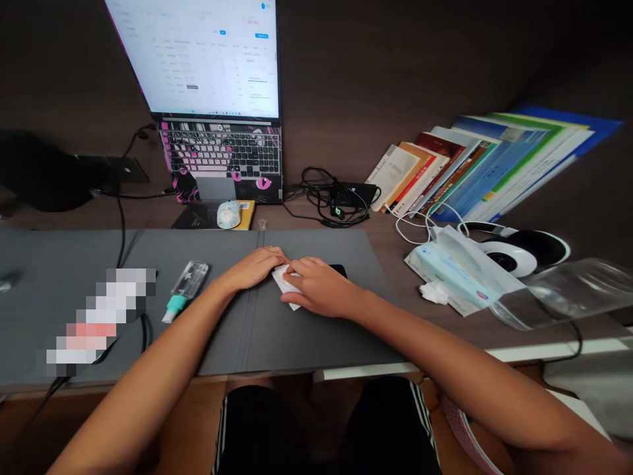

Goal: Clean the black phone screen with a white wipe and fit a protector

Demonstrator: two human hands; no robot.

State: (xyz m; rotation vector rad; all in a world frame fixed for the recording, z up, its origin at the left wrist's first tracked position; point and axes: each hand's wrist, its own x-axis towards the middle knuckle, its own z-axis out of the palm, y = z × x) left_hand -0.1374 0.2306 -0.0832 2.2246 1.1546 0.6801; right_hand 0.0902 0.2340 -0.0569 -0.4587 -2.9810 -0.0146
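Desk [393, 280]: mat [321, 343] lay at front, laptop [222, 148] behind it.
Mouse [229, 215] sat betw. the two. Spray btl. [189, 285] lay on mat, L of paper pc. [284, 280] under R hand [319, 285]. Bks. [472, 168] stood R of laptop, headphones [514, 252] before them.

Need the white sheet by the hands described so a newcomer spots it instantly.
Start at the open laptop, then drop to the grey desk mat in front of it. On it, the left hand and right hand are close together, the white sheet partly covered by the latter. Its straight edges set it apart from the crumpled white wad farther right.
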